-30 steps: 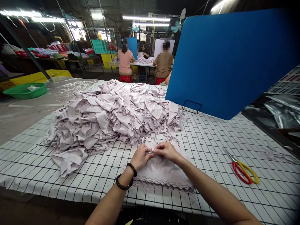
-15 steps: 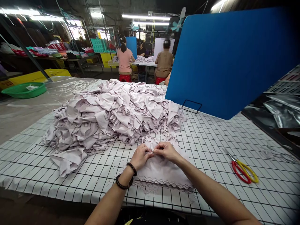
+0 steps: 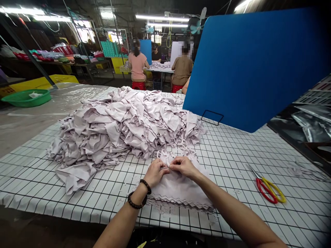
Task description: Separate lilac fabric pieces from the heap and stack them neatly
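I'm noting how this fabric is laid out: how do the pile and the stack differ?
The pile is crumpled; the stack lies flatter. The pile is larger than the stack. The left hand and right hand are at the stack, not the pile. Both are pale fabric.

Room's pretty dim overall: light mostly comes from long white fluorescent tubes (image 3: pixel 162 18) overhead, totally blown out, plus a washed-out bright window (image 3: pixel 88 34) back left. Glare streaks the clear plastic sheet (image 3: pixel 85 93). The pale mauve fabric stack with zigzag edges (image 3: pixel 178 191) gets soft, even light, but the background's kinda mushy, and wide-angle stretch skews the big flat blue board (image 3: pixel 248 69) toward the blacked-out right corner.
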Action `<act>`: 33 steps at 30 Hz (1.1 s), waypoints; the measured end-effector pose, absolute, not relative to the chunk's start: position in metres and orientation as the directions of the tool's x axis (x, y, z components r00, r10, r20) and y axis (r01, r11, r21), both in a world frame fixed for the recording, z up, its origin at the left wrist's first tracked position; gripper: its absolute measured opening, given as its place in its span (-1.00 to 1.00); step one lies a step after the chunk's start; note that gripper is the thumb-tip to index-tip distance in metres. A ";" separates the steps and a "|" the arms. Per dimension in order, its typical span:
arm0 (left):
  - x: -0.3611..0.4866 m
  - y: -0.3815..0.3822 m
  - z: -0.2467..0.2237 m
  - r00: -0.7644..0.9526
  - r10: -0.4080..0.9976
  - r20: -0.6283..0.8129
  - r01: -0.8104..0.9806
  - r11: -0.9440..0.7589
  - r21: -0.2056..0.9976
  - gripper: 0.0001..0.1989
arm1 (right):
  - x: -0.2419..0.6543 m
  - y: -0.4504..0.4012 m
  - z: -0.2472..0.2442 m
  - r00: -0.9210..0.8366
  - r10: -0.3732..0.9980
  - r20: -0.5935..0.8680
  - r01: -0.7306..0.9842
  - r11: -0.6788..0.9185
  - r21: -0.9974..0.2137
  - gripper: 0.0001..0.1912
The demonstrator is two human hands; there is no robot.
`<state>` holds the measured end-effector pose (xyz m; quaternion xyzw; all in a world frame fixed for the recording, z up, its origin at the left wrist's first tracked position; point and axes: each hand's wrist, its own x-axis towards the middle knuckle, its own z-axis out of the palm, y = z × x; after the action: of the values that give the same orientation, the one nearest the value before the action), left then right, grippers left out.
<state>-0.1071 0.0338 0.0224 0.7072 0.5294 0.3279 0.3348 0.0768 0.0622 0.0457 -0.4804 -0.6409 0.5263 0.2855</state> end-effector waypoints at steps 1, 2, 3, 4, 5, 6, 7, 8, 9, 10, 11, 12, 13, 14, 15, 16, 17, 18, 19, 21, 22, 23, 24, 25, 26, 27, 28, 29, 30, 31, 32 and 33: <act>-0.107 0.034 0.023 0.223 0.969 0.109 0.528 -0.214 0.822 -0.88 | 0.077 0.062 0.046 -0.374 0.916 -0.143 0.314 -0.020 -0.949 -0.85; -0.107 0.033 0.023 0.221 0.969 0.107 0.527 -0.211 0.823 -0.89 | 0.077 0.062 0.046 -0.375 0.915 -0.148 0.312 -0.026 -0.950 -0.85; -0.107 0.033 0.023 0.220 0.970 0.105 0.525 -0.208 0.825 -0.89 | 0.077 0.062 0.045 -0.377 0.913 -0.155 0.309 -0.034 -0.950 -0.85; -0.106 0.033 0.024 0.218 0.970 0.104 0.524 -0.206 0.827 -0.90 | 0.077 0.062 0.045 -0.380 0.911 -0.162 0.305 -0.042 -0.951 -0.85; -0.106 0.033 0.024 0.216 0.971 0.103 0.523 -0.204 0.827 -0.90 | 0.077 0.062 0.045 -0.384 0.908 -0.169 0.300 -0.051 -0.953 -0.84; -0.106 0.033 0.024 0.215 0.971 0.103 0.524 -0.203 0.827 -0.90 | 0.077 0.062 0.045 -0.386 0.906 -0.174 0.293 -0.059 -0.954 -0.84; -0.106 0.033 0.024 0.214 0.971 0.103 0.524 -0.203 0.827 -0.90 | 0.077 0.063 0.044 -0.388 0.904 -0.179 0.288 -0.066 -0.956 -0.84; -0.106 0.033 0.024 0.213 0.972 0.103 0.525 -0.203 0.826 -0.90 | 0.077 0.063 0.044 -0.389 0.903 -0.181 0.284 -0.069 -0.956 -0.84; -0.106 0.033 0.024 0.213 0.972 0.103 0.526 -0.203 0.826 -0.90 | 0.077 0.063 0.044 -0.390 0.903 -0.181 0.281 -0.071 -0.957 -0.83; -0.106 0.033 0.024 0.213 0.972 0.102 0.527 -0.202 0.826 -0.89 | 0.077 0.063 0.044 -0.390 0.903 -0.180 0.280 -0.070 -0.958 -0.84; -0.106 0.033 0.024 0.215 0.971 0.101 0.526 -0.202 0.826 -0.89 | 0.078 0.063 0.043 -0.391 0.903 -0.177 0.279 -0.066 -0.958 -0.84; -0.106 0.033 0.023 0.216 0.971 0.100 0.525 -0.202 0.827 -0.89 | 0.078 0.063 0.043 -0.391 0.904 -0.173 0.280 -0.063 -0.958 -0.84; -0.106 0.033 0.023 0.216 0.971 0.099 0.525 -0.201 0.827 -0.89 | 0.078 0.063 0.043 -0.391 0.905 -0.170 0.281 -0.058 -0.958 -0.84; -0.106 0.033 0.023 0.217 0.971 0.098 0.525 -0.200 0.827 -0.89 | 0.078 0.063 0.042 -0.390 0.906 -0.166 0.282 -0.054 -0.958 -0.84; -0.107 0.033 0.023 0.217 0.971 0.097 0.524 -0.200 0.828 -0.89 | 0.078 0.063 0.042 -0.389 0.907 -0.164 0.285 -0.050 -0.957 -0.84; -0.107 0.033 0.023 0.216 0.972 0.097 0.524 -0.199 0.828 -0.89 | 0.079 0.063 0.042 -0.386 0.908 -0.162 0.289 -0.047 -0.956 -0.83; -0.107 0.033 0.024 0.217 0.972 0.096 0.524 -0.198 0.828 -0.89 | 0.079 0.062 0.042 -0.384 0.909 -0.161 0.291 -0.046 -0.956 -0.83; -0.107 0.033 0.024 0.218 0.971 0.095 0.524 -0.199 0.828 -0.89 | 0.079 0.062 0.042 -0.382 0.910 -0.161 0.292 -0.047 -0.955 -0.83; -0.107 0.033 0.024 0.219 0.971 0.096 0.524 -0.200 0.828 -0.88 | 0.079 0.062 0.043 -0.380 0.911 -0.163 0.291 -0.049 -0.955 -0.83; -0.106 0.033 0.024 0.223 0.970 0.100 0.523 -0.206 0.827 -0.87 | 0.078 0.061 0.045 -0.378 0.911 -0.163 0.293 -0.050 -0.955 -0.83; -0.106 0.033 0.024 0.225 0.969 0.103 0.523 -0.209 0.826 -0.87 | 0.078 0.060 0.046 -0.378 0.912 -0.161 0.298 -0.045 -0.954 -0.83; -0.106 0.033 0.024 0.225 0.969 0.106 0.524 -0.212 0.825 -0.86 | 0.077 0.060 0.047 -0.378 0.912 -0.155 0.304 -0.036 -0.952 -0.83; -0.106 0.033 0.024 0.225 0.968 0.107 0.525 -0.213 0.824 -0.85 | 0.077 0.060 0.048 -0.378 0.914 -0.148 0.312 -0.025 -0.950 -0.83; -0.106 0.033 0.023 0.225 0.968 0.108 0.527 -0.215 0.822 -0.85 | 0.077 0.059 0.048 -0.376 0.916 -0.140 0.320 -0.013 -0.947 -0.84; -0.106 0.033 0.023 0.226 0.968 0.109 0.528 -0.216 0.821 -0.84 | 0.076 0.059 0.049 -0.374 0.918 -0.132 0.327 -0.002 -0.945 -0.84; -0.106 0.033 0.023 0.227 0.968 0.110 0.529 -0.218 0.820 -0.84 | 0.076 0.059 0.049 -0.372 0.920 -0.126 0.332 0.006 -0.943 -0.85; -0.107 0.033 0.022 0.227 0.967 0.113 0.529 -0.220 0.820 -0.84 | 0.076 0.059 0.049 -0.370 0.921 -0.121 0.337 0.012 -0.941 -0.85; -0.107 0.033 0.022 0.227 0.967 0.116 0.529 -0.222 0.819 -0.85 | 0.076 0.059 0.049 -0.369 0.922 -0.117 0.340 0.017 -0.940 -0.85; -0.107 0.033 0.022 0.226 0.967 0.119 0.529 -0.225 0.818 -0.85 | 0.076 0.059 0.049 -0.370 0.922 -0.113 0.343 0.022 -0.939 -0.86; -0.106 0.033 0.022 0.225 0.967 0.121 0.531 -0.226 0.817 -0.85 | 0.076 0.060 0.049 -0.373 0.921 -0.110 0.344 0.027 -0.939 -0.86; -0.106 0.033 0.022 0.223 0.967 0.123 0.533 -0.227 0.815 -0.85 | 0.075 0.060 0.049 -0.377 0.920 -0.107 0.344 0.032 -0.938 -0.87; -0.106 0.033 0.023 0.222 0.967 0.122 0.535 -0.226 0.814 -0.85 | 0.075 0.060 0.048 -0.379 0.919 -0.105 0.344 0.035 -0.938 -0.87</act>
<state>-0.1063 0.0330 0.0226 0.7100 0.5291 0.3300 0.3271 0.0751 0.0601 0.0484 -0.4783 -0.6603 0.5037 0.2855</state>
